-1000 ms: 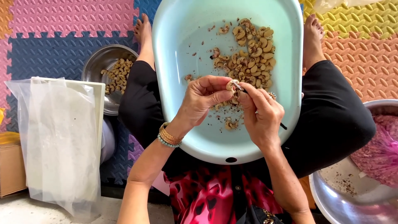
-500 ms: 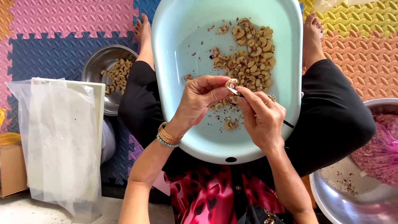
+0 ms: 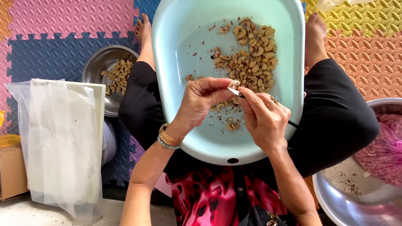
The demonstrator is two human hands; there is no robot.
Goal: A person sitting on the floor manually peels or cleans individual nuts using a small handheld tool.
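A single cashew kernel (image 3: 234, 84) is pinched between the thumb and fingertips of the left hand (image 3: 201, 102), above the near half of the pale blue plastic basin (image 3: 176, 50) that rests across the lap. The right hand (image 3: 264, 119) is closed around a small knife (image 3: 235, 93), whose blade tip is laid against the kernel; the dark handle end projects past the heel of the hand. The step in hand is judged to be the scraping of skin from the kernel. A light, controlled stroke is called for next, so that the kernel is not split.

Farther into the basin, a heap of cashew kernels (image 3: 251, 58) is gathered, with loose skin flakes scattered around it. To the left, a steel bowl (image 3: 94, 67) of kernels and a clear plastic bag (image 3: 58, 142) are placed. At the right edge, a large steel basin (image 3: 351, 196) is seen. The floor (image 3: 50, 25) is covered with interlocking foam mats in pink, blue, yellow and orange.
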